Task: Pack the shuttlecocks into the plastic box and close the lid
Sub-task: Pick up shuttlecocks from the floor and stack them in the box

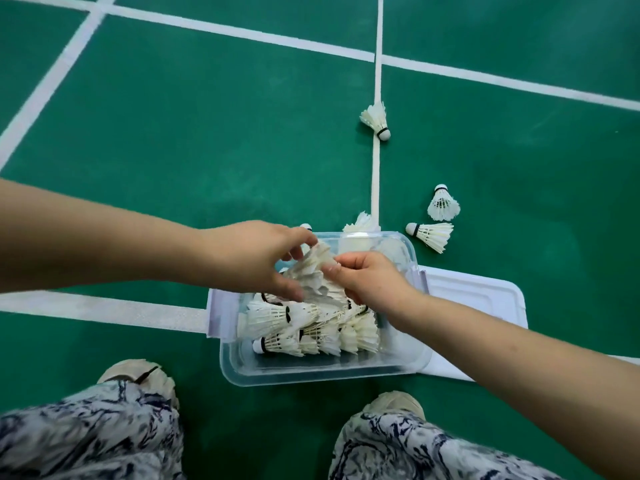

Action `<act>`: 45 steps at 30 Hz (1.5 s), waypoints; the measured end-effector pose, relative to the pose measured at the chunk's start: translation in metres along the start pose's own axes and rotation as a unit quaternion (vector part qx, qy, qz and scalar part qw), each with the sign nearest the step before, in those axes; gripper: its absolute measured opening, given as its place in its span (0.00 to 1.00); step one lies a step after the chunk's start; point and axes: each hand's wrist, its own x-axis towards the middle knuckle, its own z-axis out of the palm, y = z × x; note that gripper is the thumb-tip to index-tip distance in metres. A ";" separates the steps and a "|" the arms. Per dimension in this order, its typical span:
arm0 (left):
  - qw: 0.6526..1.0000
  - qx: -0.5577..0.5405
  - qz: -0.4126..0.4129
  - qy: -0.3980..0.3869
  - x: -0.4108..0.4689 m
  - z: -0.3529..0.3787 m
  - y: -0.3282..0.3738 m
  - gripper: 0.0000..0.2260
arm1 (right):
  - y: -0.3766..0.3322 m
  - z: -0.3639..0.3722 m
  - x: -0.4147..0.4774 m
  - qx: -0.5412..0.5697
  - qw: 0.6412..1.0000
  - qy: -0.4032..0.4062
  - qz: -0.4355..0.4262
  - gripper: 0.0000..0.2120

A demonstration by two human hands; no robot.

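A clear plastic box [322, 370] sits on the green court floor between my feet, with several white feather shuttlecocks [311, 327] piled inside. My left hand [256, 256] and my right hand [372, 280] are both over the box, fingers closed on a stack of shuttlecocks [317, 268] held between them above the pile. The white lid [481, 299] lies flat on the floor, touching the box's right side. Loose shuttlecocks lie on the floor: one [375, 120] far up on the white line, two [443, 204] [431, 235] to the upper right of the box, one [360, 222] just behind the box.
White court lines [375, 174] cross the green floor; one runs under the box. My two shoes [138, 374] [394, 403] and patterned trouser legs fill the bottom of the view. A cork tip [306, 226] peeks out behind my left hand.
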 end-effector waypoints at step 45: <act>0.984 -0.164 -0.042 0.061 0.012 0.017 -0.064 0.26 | 0.011 0.012 0.041 -0.327 0.933 0.023 -0.145 0.19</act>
